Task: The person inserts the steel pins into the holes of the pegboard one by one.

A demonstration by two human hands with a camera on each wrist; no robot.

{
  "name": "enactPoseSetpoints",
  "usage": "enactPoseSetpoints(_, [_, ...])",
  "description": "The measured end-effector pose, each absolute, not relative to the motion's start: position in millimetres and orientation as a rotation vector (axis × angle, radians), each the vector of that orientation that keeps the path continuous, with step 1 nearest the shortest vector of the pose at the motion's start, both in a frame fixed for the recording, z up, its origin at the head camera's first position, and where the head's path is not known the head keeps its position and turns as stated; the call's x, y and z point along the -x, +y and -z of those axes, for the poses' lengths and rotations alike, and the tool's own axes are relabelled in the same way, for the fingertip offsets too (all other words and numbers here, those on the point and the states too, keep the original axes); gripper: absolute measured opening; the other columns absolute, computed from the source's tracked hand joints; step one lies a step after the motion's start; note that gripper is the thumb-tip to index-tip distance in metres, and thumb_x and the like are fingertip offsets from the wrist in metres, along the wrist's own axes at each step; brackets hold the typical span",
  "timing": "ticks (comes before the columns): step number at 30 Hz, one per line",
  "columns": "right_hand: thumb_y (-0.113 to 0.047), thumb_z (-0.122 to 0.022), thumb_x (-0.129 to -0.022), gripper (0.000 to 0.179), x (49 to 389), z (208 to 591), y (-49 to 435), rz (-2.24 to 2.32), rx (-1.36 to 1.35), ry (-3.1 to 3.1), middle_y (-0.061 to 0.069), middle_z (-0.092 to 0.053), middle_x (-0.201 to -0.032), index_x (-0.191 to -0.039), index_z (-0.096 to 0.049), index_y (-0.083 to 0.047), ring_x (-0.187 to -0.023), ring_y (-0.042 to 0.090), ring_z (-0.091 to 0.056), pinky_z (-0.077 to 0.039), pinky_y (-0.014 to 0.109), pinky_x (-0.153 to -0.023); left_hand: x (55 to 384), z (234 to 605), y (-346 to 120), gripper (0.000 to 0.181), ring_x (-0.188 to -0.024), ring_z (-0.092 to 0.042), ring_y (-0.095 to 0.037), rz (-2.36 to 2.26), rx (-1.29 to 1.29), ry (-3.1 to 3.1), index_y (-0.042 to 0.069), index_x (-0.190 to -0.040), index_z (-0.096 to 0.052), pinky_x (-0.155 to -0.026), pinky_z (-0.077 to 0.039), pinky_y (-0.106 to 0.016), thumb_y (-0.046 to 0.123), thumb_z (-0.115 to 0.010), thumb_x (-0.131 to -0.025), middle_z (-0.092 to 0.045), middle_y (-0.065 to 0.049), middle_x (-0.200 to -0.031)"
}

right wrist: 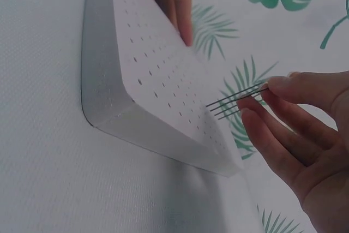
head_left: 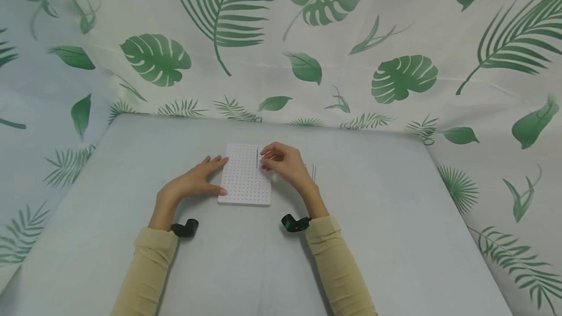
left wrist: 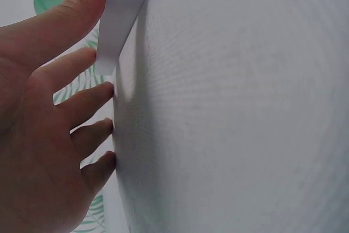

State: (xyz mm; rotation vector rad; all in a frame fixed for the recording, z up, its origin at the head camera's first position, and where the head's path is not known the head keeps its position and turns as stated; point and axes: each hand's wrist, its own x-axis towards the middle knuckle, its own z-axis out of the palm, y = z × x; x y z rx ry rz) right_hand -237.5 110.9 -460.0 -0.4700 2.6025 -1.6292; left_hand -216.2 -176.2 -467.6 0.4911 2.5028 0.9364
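A white board [head_left: 243,182] with rows of small holes lies flat on the table. My left hand [head_left: 190,182] steadies its left side with straight, spread fingers, the thumb on the near left corner; in the left wrist view the index fingertip touches the board's side. Over the right part of the board, my right hand [head_left: 287,164] pinches a thin dark rod [right wrist: 234,96] between thumb and fingertips. Several such rods stand out from the holes close to those fingers in the right wrist view. Whether the pinched rod's tip is inside a hole, I cannot tell.
A few more thin rods [head_left: 313,173] lie on the pale table [head_left: 395,238], right of the board and partly behind my right wrist. A leaf-printed cloth [head_left: 333,67] hangs behind and beside the table. Each wrist wears a black camera.
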Motion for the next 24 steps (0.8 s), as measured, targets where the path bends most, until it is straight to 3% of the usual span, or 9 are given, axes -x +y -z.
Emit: enactPoseSetpoints(24, [-0.008, -0.076, -0.091, 0.012, 238.5, 464.1, 98.5, 1.584, 0.444, 2.651, 0.007, -0.077, -0.097, -0.102, -0.072, -0.009, -0.084, 0.019, -0.074, -0.061, 0.031, -0.075, 215.8, 467.0, -175.9, 0.095, -0.158, -0.001, -0.046, -0.924, -0.462, 2.496, 0.013, -0.164, -0.027, -0.123, -0.009, -0.071, 0.037, -0.080, -0.089, -0.014, -0.019, -0.172])
